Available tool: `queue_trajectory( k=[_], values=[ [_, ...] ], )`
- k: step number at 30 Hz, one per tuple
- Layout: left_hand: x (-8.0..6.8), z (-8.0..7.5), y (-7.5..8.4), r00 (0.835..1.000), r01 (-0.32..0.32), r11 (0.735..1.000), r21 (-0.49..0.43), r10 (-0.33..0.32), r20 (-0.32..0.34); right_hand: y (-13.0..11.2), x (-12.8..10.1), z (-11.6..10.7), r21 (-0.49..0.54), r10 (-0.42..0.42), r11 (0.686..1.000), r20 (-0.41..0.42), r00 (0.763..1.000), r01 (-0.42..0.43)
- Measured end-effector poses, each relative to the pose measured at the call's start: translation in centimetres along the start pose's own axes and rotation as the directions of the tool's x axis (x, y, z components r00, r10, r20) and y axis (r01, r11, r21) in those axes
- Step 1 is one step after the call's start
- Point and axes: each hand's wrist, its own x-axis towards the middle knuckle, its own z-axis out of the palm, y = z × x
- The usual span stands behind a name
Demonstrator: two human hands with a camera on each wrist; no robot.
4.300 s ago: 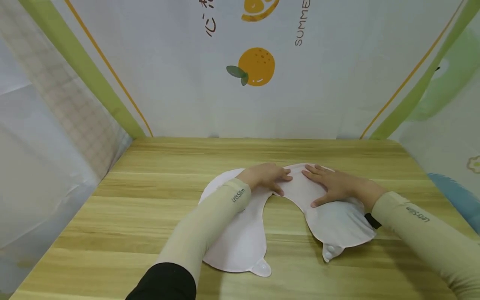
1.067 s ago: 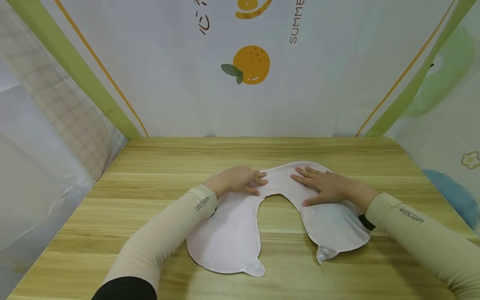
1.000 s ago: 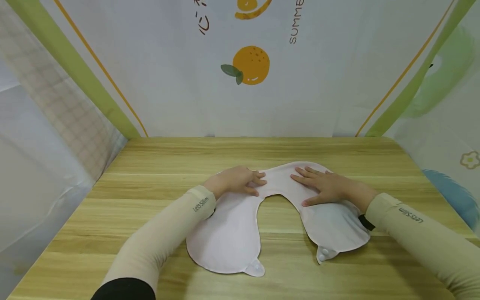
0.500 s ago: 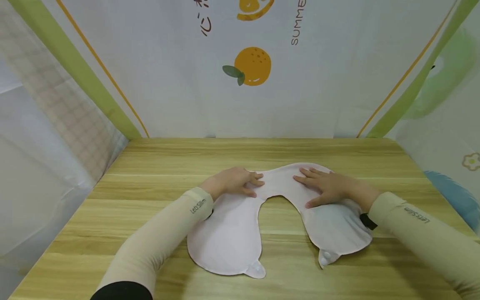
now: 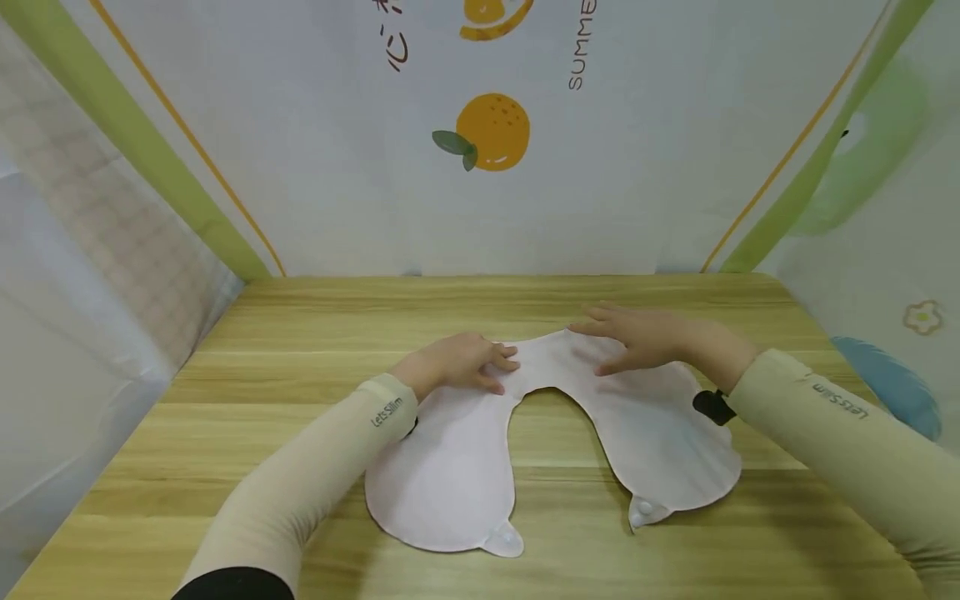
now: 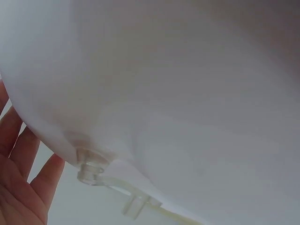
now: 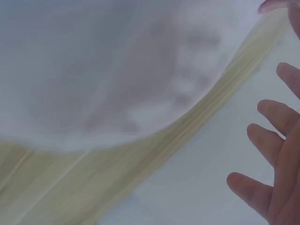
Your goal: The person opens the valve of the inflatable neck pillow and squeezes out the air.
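A pale pink U-shaped neck pillow (image 5: 435, 475) lies flat on the wooden table, its two lobes toward the person. Small tabs with snap buttons stick out at the lobe ends. My left hand (image 5: 457, 362) rests on the left part of its curved bridge with fingers extended. In the left wrist view, clear plastic valve parts (image 6: 91, 171) show at the fabric's edge, near the fingers. My right hand (image 5: 637, 337) hovers just over the right part of the bridge, fingers spread and holding nothing. The right wrist view shows those fingertips (image 7: 262, 140) apart from the fabric.
The wooden table (image 5: 225, 467) runs back to a white hanging cloth (image 5: 337, 167) printed with oranges and lettering. More printed cloth hangs at both sides. A black wrist strap (image 5: 712, 407) shows at the right sleeve's cuff.
My left hand has slid left along the bridge since the earliest frame. In the last half second my right hand has lifted off the pillow and moved back, uncovering more of the right lobe.
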Motion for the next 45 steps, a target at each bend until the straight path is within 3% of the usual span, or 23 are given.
queue_trajectory(
  k=[7, 12, 19, 38, 45],
  values=[
    [-0.1, 0.4, -0.3, 1.0, -0.007, 1.0, -0.013, 0.006, -0.018, -2.7, 4.8, 1.2, -0.026, -0.007, 1.0, 0.061, 0.998, 0.008],
    [0.0, 0.5, -0.3, 0.999, -0.021, 1.0, -0.012, 0.02, -0.029, -3.7, 6.4, 1.6, -0.037, 0.03, 0.999, 0.126, 0.992, -0.026],
    [-0.1, 0.4, -0.2, 1.0, 0.015, 1.0, -0.007, -0.015, -0.002, -4.0, 6.9, 2.4, -0.035, 0.057, 0.998, 0.162, 0.985, -0.052],
    [-1.8, 0.1, -0.8, 1.0, -0.008, 1.0, 0.023, 0.008, -0.005, -4.3, 7.1, 2.8, -0.129, 0.09, 0.989, 0.142, 0.986, -0.071],
    [-2.4, 0.2, -1.1, 1.0, -0.01, 1.0, 0.017, 0.011, -0.017, -4.3, 7.1, 2.8, -0.111, 0.102, 0.99, 0.146, 0.984, -0.086]
  ],
)
